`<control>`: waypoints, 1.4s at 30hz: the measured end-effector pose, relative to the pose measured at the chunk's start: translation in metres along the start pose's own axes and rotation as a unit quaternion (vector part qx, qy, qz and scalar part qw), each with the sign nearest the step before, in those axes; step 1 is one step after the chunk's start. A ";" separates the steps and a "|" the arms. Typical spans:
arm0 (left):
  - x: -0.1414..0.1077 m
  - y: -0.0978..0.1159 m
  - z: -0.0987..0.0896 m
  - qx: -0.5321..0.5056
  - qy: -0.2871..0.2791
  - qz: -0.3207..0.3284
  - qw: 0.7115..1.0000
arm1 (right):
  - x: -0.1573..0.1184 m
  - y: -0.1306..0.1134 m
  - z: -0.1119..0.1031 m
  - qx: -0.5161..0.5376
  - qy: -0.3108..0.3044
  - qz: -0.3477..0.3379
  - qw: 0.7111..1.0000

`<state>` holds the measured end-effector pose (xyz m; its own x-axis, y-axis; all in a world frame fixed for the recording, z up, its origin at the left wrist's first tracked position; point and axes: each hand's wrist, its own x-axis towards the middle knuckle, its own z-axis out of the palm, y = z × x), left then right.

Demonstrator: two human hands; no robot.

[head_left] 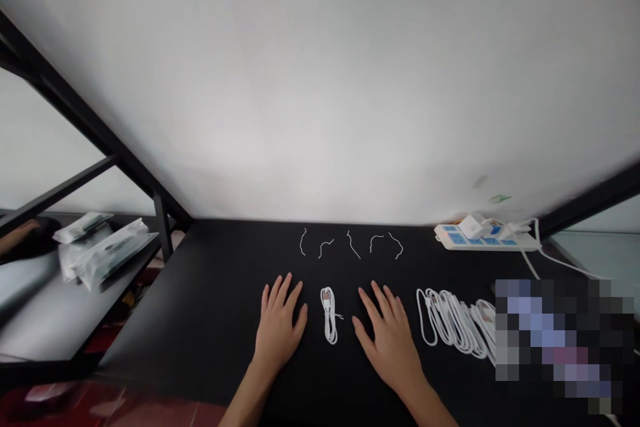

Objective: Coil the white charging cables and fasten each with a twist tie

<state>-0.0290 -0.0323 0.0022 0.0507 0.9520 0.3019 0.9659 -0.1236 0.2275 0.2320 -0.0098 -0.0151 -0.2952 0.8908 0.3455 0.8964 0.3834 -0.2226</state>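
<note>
Between my hands, a white cable (329, 317) lies coiled on the black table (200, 320), bound by a twist tie whose end sticks out to the right. My left hand (281, 323) rests flat left of it, fingers spread, holding nothing. Flat on the right side of the cable is my right hand (387, 333), also with spread fingers and nothing held. Several thin white ties (351, 245) lie loose in a row farther back. Coiled white cables (457, 323) are bunched to the right of my right hand.
A white power strip (453, 240) with plugged-in chargers stands at the back right, its cords running right. Pixelation hides an area at the lower right. Plastic-wrapped packages (113, 253) lie on another surface at left, beyond a black metal frame (163, 227). A white wall rises behind.
</note>
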 end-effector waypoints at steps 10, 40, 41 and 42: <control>-0.001 0.000 0.002 0.000 -0.005 -0.003 1.000 | 0.000 0.002 0.003 -0.005 0.004 -0.007 1.000; -0.002 0.000 0.001 -0.003 0.001 -0.002 1.000 | -0.001 0.002 0.003 -0.001 0.003 0.002 1.000; -0.002 0.000 0.001 -0.005 0.003 -0.002 1.000 | -0.002 0.002 0.003 0.000 0.004 0.003 1.000; -0.002 0.000 0.002 -0.006 0.004 -0.001 1.000 | -0.002 0.002 0.003 0.001 0.005 0.004 1.000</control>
<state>-0.0292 -0.0334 0.0002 0.0456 0.9500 0.3090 0.9630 -0.1241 0.2391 0.2331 -0.0099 -0.0184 -0.2854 0.8912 0.3526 0.8981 0.3771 -0.2261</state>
